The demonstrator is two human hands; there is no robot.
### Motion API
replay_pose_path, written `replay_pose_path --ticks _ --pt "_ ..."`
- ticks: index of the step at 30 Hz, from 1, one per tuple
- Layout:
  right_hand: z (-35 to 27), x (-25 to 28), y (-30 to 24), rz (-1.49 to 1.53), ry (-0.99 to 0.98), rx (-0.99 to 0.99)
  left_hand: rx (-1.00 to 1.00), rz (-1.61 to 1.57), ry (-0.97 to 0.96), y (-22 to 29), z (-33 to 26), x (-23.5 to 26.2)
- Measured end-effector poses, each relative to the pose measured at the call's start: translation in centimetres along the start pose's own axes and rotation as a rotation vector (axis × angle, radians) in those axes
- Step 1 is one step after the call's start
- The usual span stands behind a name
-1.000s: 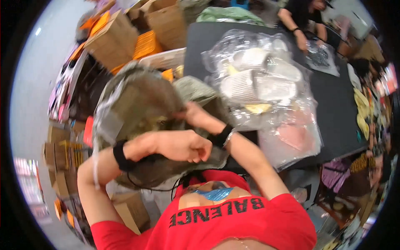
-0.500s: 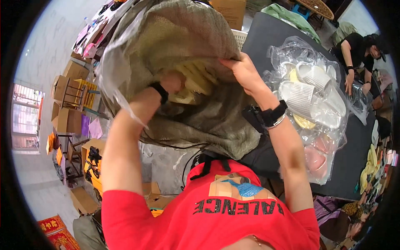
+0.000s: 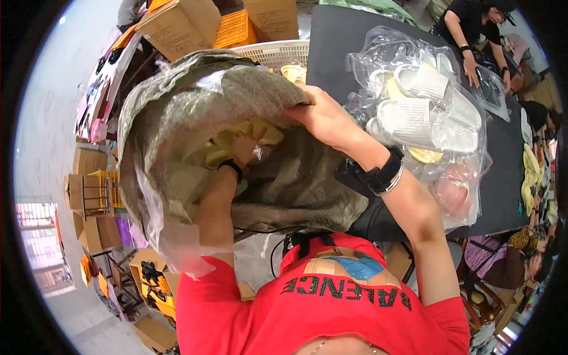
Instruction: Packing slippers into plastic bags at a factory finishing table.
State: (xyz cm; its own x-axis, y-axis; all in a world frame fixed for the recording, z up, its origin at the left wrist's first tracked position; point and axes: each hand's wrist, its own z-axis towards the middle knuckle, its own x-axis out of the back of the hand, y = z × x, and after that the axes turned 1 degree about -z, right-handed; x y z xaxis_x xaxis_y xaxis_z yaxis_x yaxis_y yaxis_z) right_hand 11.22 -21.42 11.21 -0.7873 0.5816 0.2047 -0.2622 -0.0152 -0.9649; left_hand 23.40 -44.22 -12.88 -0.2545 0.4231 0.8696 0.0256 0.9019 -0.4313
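Observation:
A large grey-green woven sack gapes in front of me. Its rim is pinched in my right hand, closed at the far right of the mouth. Deep inside the sack is my left hand, fingers apart and resting against yellow slippers, some with a shine of clear plastic. The lower part of the sack's contents is in shadow. To the right, white ribbed slippers lie in clear plastic bags on a dark table, with pink slippers bagged nearer to me.
Behind the sack stand a white plastic basket, an orange crate and cardboard boxes. A co-worker handles a clear bag at the table's far right. More boxes are stacked on the left.
My left hand has reached deeper into the sack, its fingers now spread on the yellow slippers. The sack's far rim has dropped, showing the basket behind. My right hand keeps its hold.

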Motion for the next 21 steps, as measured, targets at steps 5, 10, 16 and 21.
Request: replay_pose_path --ticks 5,10,16,21 --pt "0.0 0.5 0.3 0.04 0.018 0.066 0.078 -0.145 0.037 1.6 -1.4 -3.0" --pt "0.4 1.3 -1.0 0.142 -0.046 0.013 0.028 -0.291 -0.101 0.3 -0.1 0.3" --pt "0.9 0.3 -1.1 0.275 -0.084 -0.073 -0.052 -0.205 0.305 -1.5 -3.0 4.5" --pt "0.6 1.1 0.2 0.213 -0.07 -0.073 0.072 -0.268 0.017 -0.6 -5.4 13.2"
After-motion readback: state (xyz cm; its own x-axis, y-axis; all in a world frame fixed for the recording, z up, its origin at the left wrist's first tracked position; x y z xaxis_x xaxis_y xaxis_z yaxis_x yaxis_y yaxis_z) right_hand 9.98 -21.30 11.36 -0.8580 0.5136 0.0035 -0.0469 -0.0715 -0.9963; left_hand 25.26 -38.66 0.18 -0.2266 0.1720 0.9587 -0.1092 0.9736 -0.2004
